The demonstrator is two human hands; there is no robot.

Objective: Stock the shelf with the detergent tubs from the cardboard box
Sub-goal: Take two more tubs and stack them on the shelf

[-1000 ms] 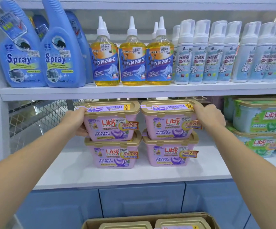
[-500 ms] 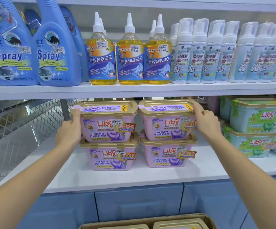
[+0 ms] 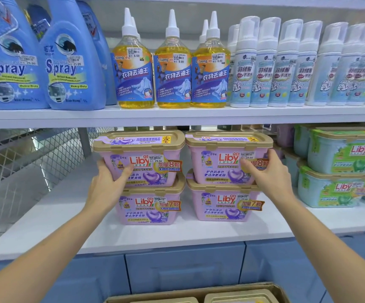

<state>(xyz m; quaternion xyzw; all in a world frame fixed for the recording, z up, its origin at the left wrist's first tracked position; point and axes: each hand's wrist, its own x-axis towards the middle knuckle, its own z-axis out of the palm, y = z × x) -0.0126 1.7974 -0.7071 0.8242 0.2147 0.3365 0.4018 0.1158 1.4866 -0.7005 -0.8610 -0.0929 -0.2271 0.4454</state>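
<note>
Two-by-two block of purple detergent tubs on the lower shelf (image 3: 133, 235), each upper tub seated on the gold lid of the one below. Left hand (image 3: 109, 184) cups the near-left corner of the upper-left tub (image 3: 142, 158), thumb across its front; right hand (image 3: 269, 173) is pressed on the front right of the upper-right tub (image 3: 225, 158), fingers partly spread over the label. Both hands flat on the tubs rather than lifting, which reads as squaring the top row flush, labels facing out. Lower-left tub (image 3: 148, 206) and lower-right tub (image 3: 225, 206) sit untouched.

Cardboard box (image 3: 199, 296) low and near, at least two gold lids inside, so more left to stock.

Readable: "Liby" on all tubs, price sticker "29.00", promo tags "8" up top, "7" below. Green Liby tubs (image 3: 341, 154) to the right. Top shelf: blue "EZ Spray" bottles (image 3: 67, 68) "25.00", yellow "L-Xiang" bottles (image 3: 172, 71) "6.00"; white pump bottles (image 3: 286, 68) far right, print probably too blurred to trust.
</note>
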